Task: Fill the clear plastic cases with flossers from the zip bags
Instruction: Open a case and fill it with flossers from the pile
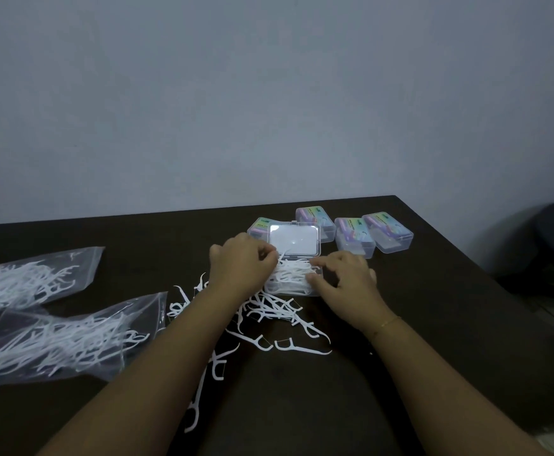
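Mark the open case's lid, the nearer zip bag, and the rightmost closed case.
open case's lid (pixel 294 241), head view, centre of panel
nearer zip bag (pixel 16 324), head view, clear plastic
rightmost closed case (pixel 392 240), head view, front wall

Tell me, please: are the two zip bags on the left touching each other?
Cannot tell. In the head view, the far zip bag and the near zip bag look adjacent, but their clear edges blur together.

Dim, bluish indoor light, glare on open case lid (pixel 294 240), soft focus, wide-angle edge distortion

Head view, downward (perhaps tilted)
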Demonstrator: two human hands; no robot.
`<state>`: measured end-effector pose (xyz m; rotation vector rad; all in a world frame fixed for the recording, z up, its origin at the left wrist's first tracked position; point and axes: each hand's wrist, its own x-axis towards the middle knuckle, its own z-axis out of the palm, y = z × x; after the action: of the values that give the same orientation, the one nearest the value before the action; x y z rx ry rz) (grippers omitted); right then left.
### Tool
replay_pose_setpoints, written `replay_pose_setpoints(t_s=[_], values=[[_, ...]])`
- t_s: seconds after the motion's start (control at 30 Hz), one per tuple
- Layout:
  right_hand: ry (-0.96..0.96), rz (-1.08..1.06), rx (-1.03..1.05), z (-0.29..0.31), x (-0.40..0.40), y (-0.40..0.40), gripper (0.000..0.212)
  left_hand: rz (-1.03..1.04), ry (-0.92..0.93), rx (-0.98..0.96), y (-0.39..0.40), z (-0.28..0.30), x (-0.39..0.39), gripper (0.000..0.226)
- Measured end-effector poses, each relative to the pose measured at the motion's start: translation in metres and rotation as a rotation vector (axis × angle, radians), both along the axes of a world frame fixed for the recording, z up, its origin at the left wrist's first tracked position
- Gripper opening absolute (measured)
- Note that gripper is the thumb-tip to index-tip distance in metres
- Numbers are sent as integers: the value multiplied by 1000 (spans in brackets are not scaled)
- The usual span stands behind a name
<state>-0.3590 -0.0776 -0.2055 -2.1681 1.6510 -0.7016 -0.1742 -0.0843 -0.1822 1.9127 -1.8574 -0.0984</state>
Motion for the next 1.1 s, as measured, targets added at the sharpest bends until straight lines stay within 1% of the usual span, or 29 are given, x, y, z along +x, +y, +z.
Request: replay_pose_setpoints(t_s=[0.13, 0.2, 0.27, 0.33, 0.43, 0.5, 0.63, 0.73, 0.8, 0.87, 1.03, 1.1], values=[[52, 57, -62, -2, 1, 3, 40, -33, -143, 151, -27, 12, -6, 30], [44, 58, -74, -1, 1, 2, 39, -57, -176, 232, -33, 17, -11, 31], [34, 32, -92, 3, 1, -5, 36, -48, -103, 250, -34, 19, -10, 27], [72, 23, -123, 10, 3, -14, 33, -20, 30, 226, -30, 17, -2, 23], [222, 77, -179, 25, 13, -33, 31, 1, 220, 185, -19, 7, 9, 27], [343, 151, -198, 34, 25, -44, 32, -6, 306, 183, -11, 0, 9, 27], [600, 293, -300, 43, 45, -57, 34, -33, 357, 158, -2, -5, 6, 24], [717, 340, -345, 46, 52, -61, 34, -34, 339, 149, 4, -5, 7, 26], [754, 358, -364, 48, 53, -63, 34, -25, 309, 139, 10, -5, 5, 27], [783, 379, -375, 50, 54, -64, 32, -14, 329, 120, 13, -7, 4, 30], [825, 408, -316, 56, 61, -64, 31, 0, 520, 34, 15, -14, 5, 28], [844, 410, -281, 57, 62, -64, 31, 0, 580, 30, 16, -15, 5, 28]])
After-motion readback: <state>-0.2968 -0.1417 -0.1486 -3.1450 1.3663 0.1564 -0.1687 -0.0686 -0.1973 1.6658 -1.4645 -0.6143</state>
